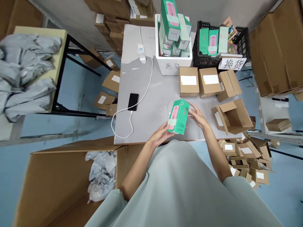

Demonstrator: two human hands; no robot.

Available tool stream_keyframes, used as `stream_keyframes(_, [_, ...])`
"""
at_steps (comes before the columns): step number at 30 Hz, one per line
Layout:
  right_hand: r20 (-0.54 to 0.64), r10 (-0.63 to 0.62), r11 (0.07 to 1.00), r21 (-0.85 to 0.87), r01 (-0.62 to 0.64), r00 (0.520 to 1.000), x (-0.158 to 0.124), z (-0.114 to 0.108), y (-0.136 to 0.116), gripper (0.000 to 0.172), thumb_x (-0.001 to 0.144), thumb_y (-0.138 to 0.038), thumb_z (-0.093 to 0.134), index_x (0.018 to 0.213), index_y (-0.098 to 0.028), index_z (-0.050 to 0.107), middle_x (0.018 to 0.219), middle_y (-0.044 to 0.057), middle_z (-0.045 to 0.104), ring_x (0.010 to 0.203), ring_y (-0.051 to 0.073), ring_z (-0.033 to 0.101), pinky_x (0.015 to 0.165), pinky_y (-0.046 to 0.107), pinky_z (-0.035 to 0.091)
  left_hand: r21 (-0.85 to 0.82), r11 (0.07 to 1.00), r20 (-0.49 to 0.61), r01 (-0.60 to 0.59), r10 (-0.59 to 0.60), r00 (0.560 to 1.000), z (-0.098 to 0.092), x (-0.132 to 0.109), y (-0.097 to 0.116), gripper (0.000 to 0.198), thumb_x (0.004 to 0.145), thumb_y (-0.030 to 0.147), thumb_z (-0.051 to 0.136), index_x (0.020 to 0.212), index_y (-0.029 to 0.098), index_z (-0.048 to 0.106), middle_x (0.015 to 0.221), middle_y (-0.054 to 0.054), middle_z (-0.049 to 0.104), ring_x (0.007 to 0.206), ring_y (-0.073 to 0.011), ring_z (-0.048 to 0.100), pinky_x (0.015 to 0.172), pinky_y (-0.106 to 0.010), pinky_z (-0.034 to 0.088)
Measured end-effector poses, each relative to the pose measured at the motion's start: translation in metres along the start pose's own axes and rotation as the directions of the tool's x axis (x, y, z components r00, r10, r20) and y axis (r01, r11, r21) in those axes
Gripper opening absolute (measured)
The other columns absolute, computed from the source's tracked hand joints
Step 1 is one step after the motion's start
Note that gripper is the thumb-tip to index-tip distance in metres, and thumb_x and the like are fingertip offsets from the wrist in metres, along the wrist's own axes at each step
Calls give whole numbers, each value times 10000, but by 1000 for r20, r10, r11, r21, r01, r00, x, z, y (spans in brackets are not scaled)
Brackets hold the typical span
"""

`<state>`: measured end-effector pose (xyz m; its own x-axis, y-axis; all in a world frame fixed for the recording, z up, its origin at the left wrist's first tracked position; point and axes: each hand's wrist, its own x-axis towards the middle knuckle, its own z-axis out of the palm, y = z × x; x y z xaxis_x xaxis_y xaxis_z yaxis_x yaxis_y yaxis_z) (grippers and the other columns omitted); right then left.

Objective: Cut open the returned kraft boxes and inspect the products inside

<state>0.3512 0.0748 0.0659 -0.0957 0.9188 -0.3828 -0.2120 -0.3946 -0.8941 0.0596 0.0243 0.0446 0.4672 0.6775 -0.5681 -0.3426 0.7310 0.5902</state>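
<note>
Holding a green box (182,118) between both hands, over the near side of the desk (155,105). Cannot tell from this angle about contact with the surface below. Gripping the lower left corner with the left hand (161,134), digits closed around it; bracing the right edge with the right hand (198,116), fingers and thumb also closed on the box. Held slantwise, presumably for a view of two printed faces at once; supported from opposite sides, probably against tipping or slipping.

Placed beyond: a white bin (163,66) and a black crate (196,53), both with similar boxes (170,22) inside, apparently grouped by the handwriting on the bin and on a card sign (232,63). Lined up in front, three closed cartons (189,91), likely for order; to the right, an open carton (239,125), flaps spread. Lying apart at left, a phone (133,101) on a white cable (150,82), probably out of the way for charging.

Materials: judged as smooth printed card for the box, oblong, straight-edged, with pink panel and pale band; a thin pale loop near the upper end, cord or print unclear. Matte corrugated board in the cartons, thick foam-like walls in the bin, slotted rigid plastic in the crate. Crumpled, soft grey bags (104,176) inside the large carton (59,176) at lower left.
</note>
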Motion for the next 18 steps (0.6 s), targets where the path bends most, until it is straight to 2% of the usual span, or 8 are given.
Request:
stream_keyframes(4, [63, 41, 997, 56, -45, 997, -10, 30, -4, 936, 804, -669, 949, 1626, -365, 622, 1281, 68, 861, 1046, 257, 822, 895, 375, 669, -46, 998, 85, 46, -42, 995, -18, -2, 12, 594, 888, 489, 988, 1397, 264, 778, 1304, -123, 866, 1036, -285, 866, 947, -416, 726])
stream_keyframes(8, [-36, -8, 999, 50, 10, 999, -11, 59, -4, 959, 805, -623, 936, 1663, -348, 608, 1139, 58, 878, 982, 271, 824, 835, 359, 649, 9, 998, 150, 66, -67, 986, -28, -7, 29, 586, 840, 575, 1016, 1330, 318, 821, 1324, -77, 862, 1125, -304, 855, 1023, -452, 714])
stream_keyframes(11, [-88, -28, 1000, 4, 28, 996, -7, 73, -1, 992, 787, -578, 958, 1681, -331, 604, 1086, 53, 865, 963, 268, 819, 815, 354, 644, 113, 993, 132, 15, -30, 991, -34, -11, 45, 745, 811, 622, 1039, 1429, 296, 780, 1284, -108, 846, 1178, -310, 835, 1024, -456, 699])
stream_keyframes(15, [-215, -34, 999, -30, 28, 976, -5, 86, 6, 1031, 750, -574, 991, 1683, -339, 619, 1027, 35, 831, 942, 261, 812, 760, 342, 645, 248, 968, 143, -39, 3, 990, -41, -12, 65, 1008, 802, 614, 1050, 1669, 362, 602, 1426, -126, 803, 1233, -333, 829, 1017, -456, 684])
stream_keyframes(18, [-281, -62, 998, -47, 51, 958, -5, 95, 10, 989, 790, -636, 967, 1679, -356, 637, 1071, 40, 840, 971, 264, 808, 777, 359, 657, 283, 958, 167, -40, -9, 986, -40, -8, 76, 1073, 782, 629, 1052, 1699, 360, 564, 1474, -139, 790, 1226, -359, 840, 1025, -489, 687])
